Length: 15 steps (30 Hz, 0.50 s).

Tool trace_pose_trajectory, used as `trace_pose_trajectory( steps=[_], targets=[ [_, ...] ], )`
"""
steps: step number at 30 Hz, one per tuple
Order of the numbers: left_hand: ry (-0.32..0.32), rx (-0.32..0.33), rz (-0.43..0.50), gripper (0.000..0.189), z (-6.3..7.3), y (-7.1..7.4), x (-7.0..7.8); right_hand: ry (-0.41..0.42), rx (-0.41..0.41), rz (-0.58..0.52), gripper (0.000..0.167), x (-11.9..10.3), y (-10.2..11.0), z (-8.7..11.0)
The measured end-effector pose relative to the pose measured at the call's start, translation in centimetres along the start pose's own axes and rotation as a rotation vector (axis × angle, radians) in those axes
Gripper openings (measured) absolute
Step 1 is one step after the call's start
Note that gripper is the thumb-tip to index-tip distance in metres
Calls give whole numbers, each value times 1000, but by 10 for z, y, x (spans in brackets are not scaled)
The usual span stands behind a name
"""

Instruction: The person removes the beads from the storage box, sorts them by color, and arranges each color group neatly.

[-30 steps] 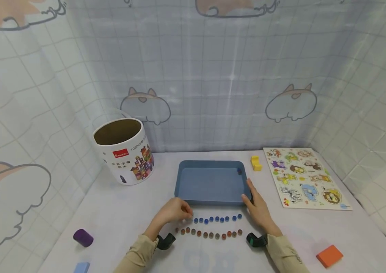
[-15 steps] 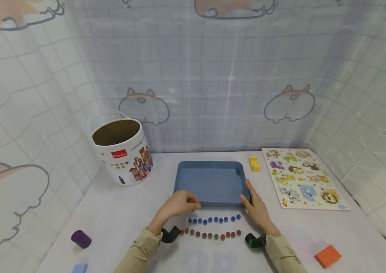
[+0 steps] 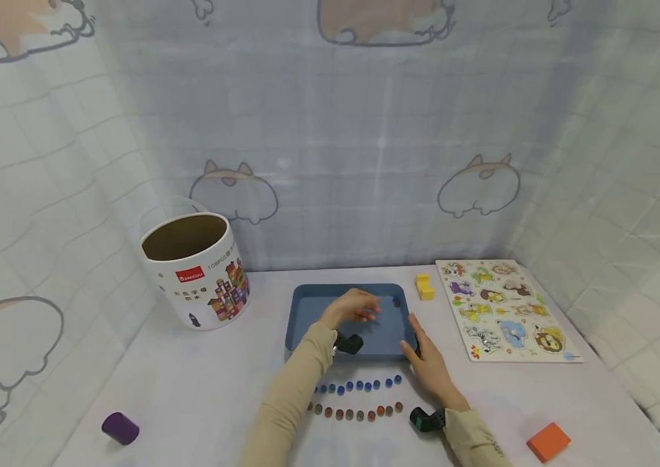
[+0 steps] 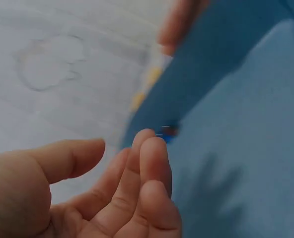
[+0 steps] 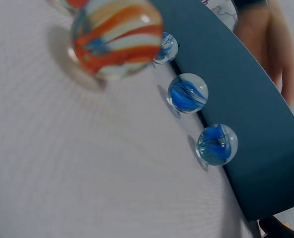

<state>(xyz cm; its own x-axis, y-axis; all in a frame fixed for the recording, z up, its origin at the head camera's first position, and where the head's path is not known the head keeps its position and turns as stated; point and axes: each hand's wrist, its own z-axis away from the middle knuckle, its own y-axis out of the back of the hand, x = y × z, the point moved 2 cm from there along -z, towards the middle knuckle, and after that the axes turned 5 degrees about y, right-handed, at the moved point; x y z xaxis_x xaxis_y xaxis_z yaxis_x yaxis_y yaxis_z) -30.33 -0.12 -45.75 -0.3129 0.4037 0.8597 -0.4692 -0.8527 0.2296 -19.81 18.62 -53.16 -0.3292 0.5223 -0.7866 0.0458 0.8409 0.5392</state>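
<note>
My left hand [image 3: 353, 306] is over the blue tray [image 3: 309, 311], its fingers loosely bent. In the left wrist view the thumb [image 4: 87, 156] stands apart from the fingers, with nothing between them. Just past those fingertips, marbles [image 4: 168, 133] with blue and red in them lie in the tray's far right corner. My right hand [image 3: 430, 366] rests along the tray's right side, fingers straight and thumb at the near corner. In front of the tray, blue-swirled glass marbles [image 5: 188, 93] form a row. A second row of orange-swirled marbles [image 5: 118, 37] runs nearer to me.
A large printed bucket [image 3: 196, 279] stands at the back left. An animal puzzle board [image 3: 499, 318] and a yellow block [image 3: 424, 287] are to the right of the tray. A purple cylinder [image 3: 120, 428] lies at the left, an orange block [image 3: 548, 442] at the right.
My left hand has moved from the left end of the blue marble row up over the tray, and its fingers have loosened. The right hand stays at the tray's side. The head view has shifted slightly.
</note>
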Motion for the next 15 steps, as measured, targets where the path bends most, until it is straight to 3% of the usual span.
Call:
trace_pose_trajectory(
  steps=[3,9,15],
  targets=[
    [55,7,69,39,-13,-13,-1,11,12,10,66,0,-2,1],
    [91,43,193,38,-26,-35,7,26,24,21,64,1,-3,0],
    [126,49,215,30,-30,-50,11,21,25,36,64,3,-3,0]
  ],
)
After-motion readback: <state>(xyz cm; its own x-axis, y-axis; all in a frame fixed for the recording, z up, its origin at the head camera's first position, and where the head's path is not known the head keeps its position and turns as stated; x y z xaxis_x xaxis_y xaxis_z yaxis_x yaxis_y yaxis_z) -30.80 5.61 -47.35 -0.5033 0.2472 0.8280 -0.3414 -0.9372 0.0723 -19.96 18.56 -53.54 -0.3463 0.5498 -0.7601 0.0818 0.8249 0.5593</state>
